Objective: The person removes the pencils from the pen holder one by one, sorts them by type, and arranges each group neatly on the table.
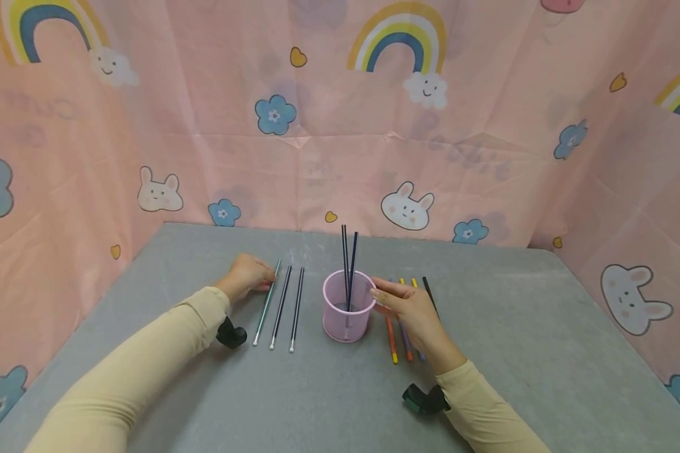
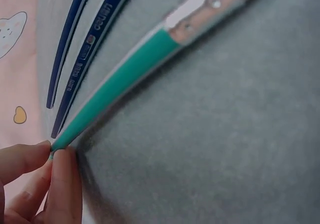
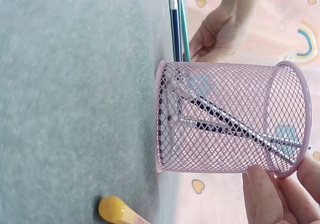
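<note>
My left hand (image 1: 246, 275) pinches the far end of a green pencil (image 1: 266, 306) between thumb and fingers. In the left wrist view the green pencil (image 2: 120, 78) slants up from the fingertips, its metal-banded eraser end toward the camera. Two dark blue pencils (image 1: 280, 309) lie side by side just right of it. My right hand (image 1: 416, 314) holds the pink mesh pencil cup (image 1: 344, 328) at the right side of its rim. The cup stands upright, and dark pencils (image 3: 225, 129) lean inside it, showing through the mesh in the right wrist view.
Several coloured pencils (image 1: 393, 343) lie on the grey table (image 1: 521, 352) beneath and beside the right hand, with a black one (image 1: 429, 292) at their right. A pink patterned cloth (image 1: 317, 170) hangs behind and along the sides. Black wrist-worn devices (image 1: 231, 335) sit under both sleeves.
</note>
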A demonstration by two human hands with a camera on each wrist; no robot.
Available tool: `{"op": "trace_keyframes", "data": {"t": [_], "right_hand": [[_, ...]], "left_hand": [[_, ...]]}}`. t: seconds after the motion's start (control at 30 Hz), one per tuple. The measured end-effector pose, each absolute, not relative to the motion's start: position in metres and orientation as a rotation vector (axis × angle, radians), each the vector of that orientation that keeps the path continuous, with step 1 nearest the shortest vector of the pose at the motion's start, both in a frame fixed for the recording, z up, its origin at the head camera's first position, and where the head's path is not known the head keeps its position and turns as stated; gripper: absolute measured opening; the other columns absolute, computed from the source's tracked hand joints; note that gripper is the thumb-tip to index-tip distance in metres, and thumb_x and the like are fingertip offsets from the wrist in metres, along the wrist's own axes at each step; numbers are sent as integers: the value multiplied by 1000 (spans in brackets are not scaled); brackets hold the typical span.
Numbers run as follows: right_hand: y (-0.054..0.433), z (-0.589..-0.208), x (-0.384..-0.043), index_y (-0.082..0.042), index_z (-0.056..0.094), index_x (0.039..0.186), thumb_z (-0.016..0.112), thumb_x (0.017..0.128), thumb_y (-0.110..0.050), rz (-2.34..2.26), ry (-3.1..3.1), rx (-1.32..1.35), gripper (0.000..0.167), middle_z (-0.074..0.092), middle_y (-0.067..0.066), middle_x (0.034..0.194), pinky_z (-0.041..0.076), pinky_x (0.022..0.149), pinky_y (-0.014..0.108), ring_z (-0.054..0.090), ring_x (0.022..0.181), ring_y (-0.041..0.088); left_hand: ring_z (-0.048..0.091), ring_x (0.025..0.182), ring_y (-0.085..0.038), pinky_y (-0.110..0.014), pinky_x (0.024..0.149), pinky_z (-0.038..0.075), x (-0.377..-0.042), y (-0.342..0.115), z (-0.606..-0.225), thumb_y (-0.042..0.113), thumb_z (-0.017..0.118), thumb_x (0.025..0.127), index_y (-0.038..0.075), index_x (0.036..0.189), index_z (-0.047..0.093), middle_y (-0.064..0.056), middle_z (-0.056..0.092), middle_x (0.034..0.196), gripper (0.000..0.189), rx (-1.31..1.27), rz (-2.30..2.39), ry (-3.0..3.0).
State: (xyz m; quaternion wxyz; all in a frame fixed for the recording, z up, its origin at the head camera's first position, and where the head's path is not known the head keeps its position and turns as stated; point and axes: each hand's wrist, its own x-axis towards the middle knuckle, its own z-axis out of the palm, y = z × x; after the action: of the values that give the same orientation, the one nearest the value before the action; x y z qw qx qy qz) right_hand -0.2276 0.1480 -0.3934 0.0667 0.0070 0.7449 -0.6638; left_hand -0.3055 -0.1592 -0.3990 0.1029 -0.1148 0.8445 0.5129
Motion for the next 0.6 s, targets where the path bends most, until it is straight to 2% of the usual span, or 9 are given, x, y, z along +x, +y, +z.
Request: {"op": "trace_keyframes", "data": {"t": [0.27, 0.53, 0.6], "right_hand": [[147, -393, -228, -1, 62, 132, 68, 95, -14, -2004, 2245, 36, 39, 61, 16, 138, 57, 93, 30, 65, 119, 19], [148, -393, -228, -1, 62, 132, 67, 95, -13, -2005, 2243, 28, 39, 61, 16, 138, 57, 92, 29, 66, 117, 15], [148, -393, -228, -1, 62, 132, 67, 95, -13, -2006, 2244, 23, 40, 61, 16, 138, 58, 92, 29, 65, 119, 18]], "left_hand": [[61, 63, -8, -19, 60, 59, -305, -158, -402, -1, 70, 85, -11, 104, 68, -10, 66, 85, 22, -342, 1485, 2532], [63, 62, -9, -19, 60, 58, -308, -160, -405, 2, 71, 85, -10, 98, 71, -18, 72, 90, 18, -268, 1340, 2663], [64, 62, -9, -20, 60, 58, -308, -160, -406, 3, 71, 85, -10, 98, 72, -20, 74, 93, 18, -236, 1288, 2710]]}}
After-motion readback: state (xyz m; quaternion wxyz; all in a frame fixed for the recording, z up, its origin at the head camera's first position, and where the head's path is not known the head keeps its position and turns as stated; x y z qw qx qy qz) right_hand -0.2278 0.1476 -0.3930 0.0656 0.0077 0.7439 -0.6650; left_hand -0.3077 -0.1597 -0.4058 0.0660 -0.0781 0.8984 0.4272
